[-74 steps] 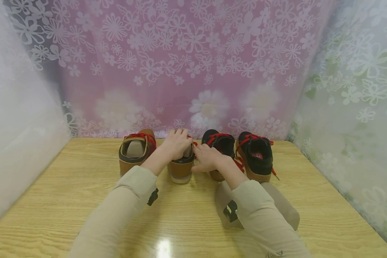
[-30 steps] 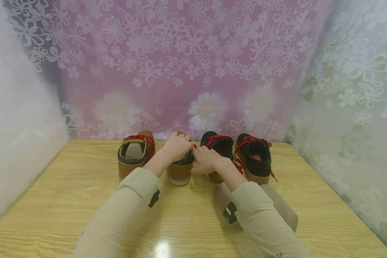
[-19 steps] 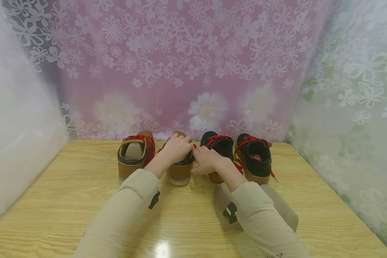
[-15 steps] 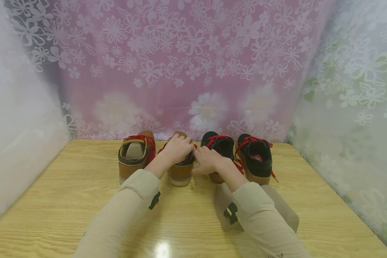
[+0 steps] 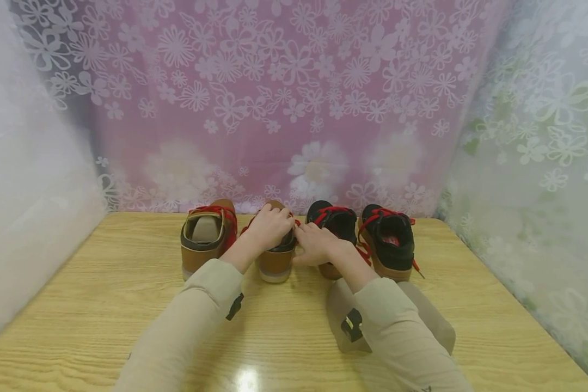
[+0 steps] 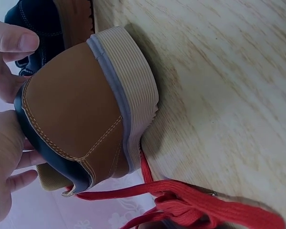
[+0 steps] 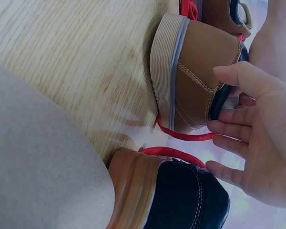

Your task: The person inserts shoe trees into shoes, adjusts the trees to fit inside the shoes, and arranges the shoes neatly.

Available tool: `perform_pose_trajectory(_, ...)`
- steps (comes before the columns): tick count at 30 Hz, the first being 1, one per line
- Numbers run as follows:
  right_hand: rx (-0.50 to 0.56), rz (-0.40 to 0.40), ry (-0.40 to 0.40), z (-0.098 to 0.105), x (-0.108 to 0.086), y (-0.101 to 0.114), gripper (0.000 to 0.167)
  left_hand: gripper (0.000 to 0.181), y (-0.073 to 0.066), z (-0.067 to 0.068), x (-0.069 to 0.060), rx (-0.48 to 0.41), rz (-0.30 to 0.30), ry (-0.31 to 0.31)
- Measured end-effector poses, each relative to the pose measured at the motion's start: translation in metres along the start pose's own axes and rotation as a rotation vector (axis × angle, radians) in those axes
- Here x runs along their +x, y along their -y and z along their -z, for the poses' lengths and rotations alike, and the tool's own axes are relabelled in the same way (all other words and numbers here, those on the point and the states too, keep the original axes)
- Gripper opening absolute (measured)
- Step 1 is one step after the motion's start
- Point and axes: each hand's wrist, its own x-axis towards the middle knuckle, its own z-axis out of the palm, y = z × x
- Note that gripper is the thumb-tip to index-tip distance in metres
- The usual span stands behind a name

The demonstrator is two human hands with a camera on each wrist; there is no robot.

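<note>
Lining-up looks done, but handling of the brown shoe [image 5: 275,263], between its mate [image 5: 196,258] and two black shoes [image 5: 396,257] on the tabletop [image 5: 103,305], seems unfinished. The left hand [image 5: 268,226] reaches over its top, grip unclear; the right hand [image 7: 267,138] is loosely spread beside it.

The person is wearing long, pale beige, lightly creased sleeves, a right sleeve [image 5: 411,337] ending in a broad, folded-looking right cuff [image 5: 386,302]. Just beside the right cuff, a small black device [image 5: 352,325] with a pale yellowish patch is showing. Toward the elbow from the right cuff, the fabric is carrying a small dark mark [image 5: 425,389]. Left of the right cuff, a left cuff [image 5: 218,283] is matching its colour, another angular black piece [image 5: 234,306] jutting out there.
</note>
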Motion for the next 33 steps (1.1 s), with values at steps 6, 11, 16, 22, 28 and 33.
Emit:
perform_pose_trajectory(6,0.006,0.006,0.002,-0.0004,-0.0004,0.0006,0.063,0.016,-0.0012,0.0000,0.0017,0.010,0.021,0.006)
perform_pose_trajectory(11,-0.001,0.012,-0.001,-0.0010,-0.0008,0.0009,0.060,0.019,-0.0019,0.0011,0.0033,0.047,0.035,0.024)
perform_pose_trajectory(16,-0.002,0.007,0.002,-0.0009,-0.0014,0.0018,0.059,0.020,-0.0028,0.0019,0.0031,0.070,0.039,0.040)
perform_pose_trajectory(22,-0.002,0.002,0.011,-0.0006,-0.0018,0.0024,0.062,0.020,-0.0029,0.0009,0.0014,0.088,0.040,0.048)
perform_pose_trajectory(28,-0.001,0.003,0.002,-0.0004,-0.0014,0.0006,0.063,0.020,-0.0013,0.0003,-0.0006,0.082,0.040,0.061)
perform_pose_trajectory(33,-0.006,0.016,-0.007,0.0006,0.0003,-0.0017,0.062,0.018,-0.0002,0.0029,-0.0011,0.103,0.033,0.052)
